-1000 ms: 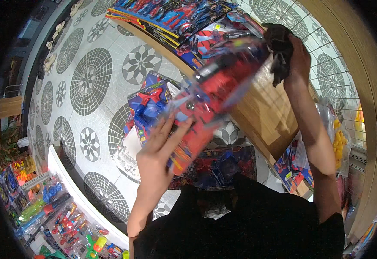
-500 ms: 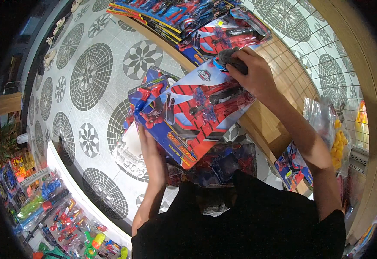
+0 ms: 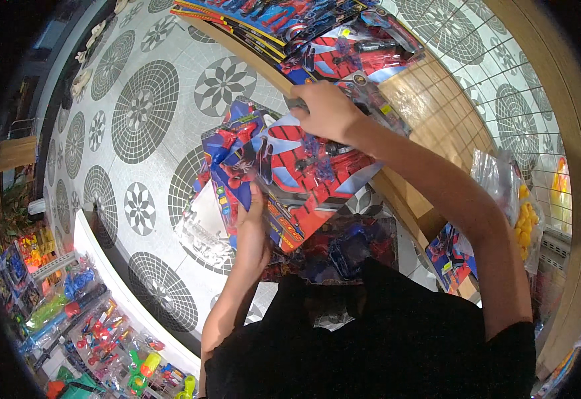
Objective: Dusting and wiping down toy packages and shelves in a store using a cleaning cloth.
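Observation:
My left hand (image 3: 254,229) grips a red and blue carded toy package (image 3: 313,183) by its lower left edge, thumb on top. The card lies tilted before me, with dark and clear plastic toy parts under its cover. At its upper edge my right hand (image 3: 327,113) is closed on a grey cloth (image 3: 295,104), which the fingers mostly hide. Another blue and red toy package (image 3: 234,136) sticks out beneath the card on the left. Lower down, by my knees, lies a dark blue and red blister pack (image 3: 363,249).
Stacked toy packages (image 3: 270,30) lie on a wooden shelf (image 3: 430,93) ahead, beside a wire grid (image 3: 503,73). A clear bag of yellow pieces (image 3: 525,219) hangs at right. Bagged toys (image 3: 104,339) fill a white-edged display (image 3: 131,286) at lower left, over patterned floor tiles (image 3: 144,110).
My right hand with the cloth has moved left along the package's upper part. My left hand has shifted slightly right and up, its thumb now over the card's face.

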Motion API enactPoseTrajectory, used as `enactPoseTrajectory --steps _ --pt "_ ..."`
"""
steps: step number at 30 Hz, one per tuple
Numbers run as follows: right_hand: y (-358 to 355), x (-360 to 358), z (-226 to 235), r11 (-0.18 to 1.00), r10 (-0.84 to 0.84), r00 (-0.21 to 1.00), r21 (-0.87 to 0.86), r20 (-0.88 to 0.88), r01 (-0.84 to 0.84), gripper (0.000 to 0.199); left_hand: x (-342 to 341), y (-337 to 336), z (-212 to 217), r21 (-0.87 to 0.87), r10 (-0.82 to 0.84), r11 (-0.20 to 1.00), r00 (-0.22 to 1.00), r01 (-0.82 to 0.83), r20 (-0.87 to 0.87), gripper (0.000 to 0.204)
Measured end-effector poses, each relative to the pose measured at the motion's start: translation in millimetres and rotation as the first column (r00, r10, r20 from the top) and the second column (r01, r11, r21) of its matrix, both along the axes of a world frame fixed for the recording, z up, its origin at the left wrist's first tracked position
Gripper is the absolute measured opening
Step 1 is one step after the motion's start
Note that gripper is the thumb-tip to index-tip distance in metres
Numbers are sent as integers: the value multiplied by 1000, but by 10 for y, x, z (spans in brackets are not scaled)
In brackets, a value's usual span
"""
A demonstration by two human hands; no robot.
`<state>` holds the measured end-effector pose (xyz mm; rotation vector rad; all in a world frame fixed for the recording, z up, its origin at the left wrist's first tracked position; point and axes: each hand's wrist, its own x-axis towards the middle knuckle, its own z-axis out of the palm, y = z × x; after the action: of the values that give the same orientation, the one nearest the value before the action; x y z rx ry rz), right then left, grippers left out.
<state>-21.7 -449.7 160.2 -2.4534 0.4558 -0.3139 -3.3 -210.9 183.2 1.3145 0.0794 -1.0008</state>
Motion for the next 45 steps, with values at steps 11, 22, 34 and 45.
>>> enactPoseTrajectory --steps 11,22,34,45 --pt "960 -48 271 734 506 828 383 243 -561 18 110 22 -112 -134 199 962 950 -236 -242 74" --pt "399 -1474 90 937 254 967 250 -9 -244 18 30 -39 -62 -89 90 989 954 -120 -286 45" --pt "907 -1283 164 948 193 981 258 6 -188 20 -6 -99 -103 -102 123 984 966 -149 -226 35" --pt "-87 -444 423 954 -300 876 140 378 266 18 -69 -3 66 162 -166 976 979 146 118 32"
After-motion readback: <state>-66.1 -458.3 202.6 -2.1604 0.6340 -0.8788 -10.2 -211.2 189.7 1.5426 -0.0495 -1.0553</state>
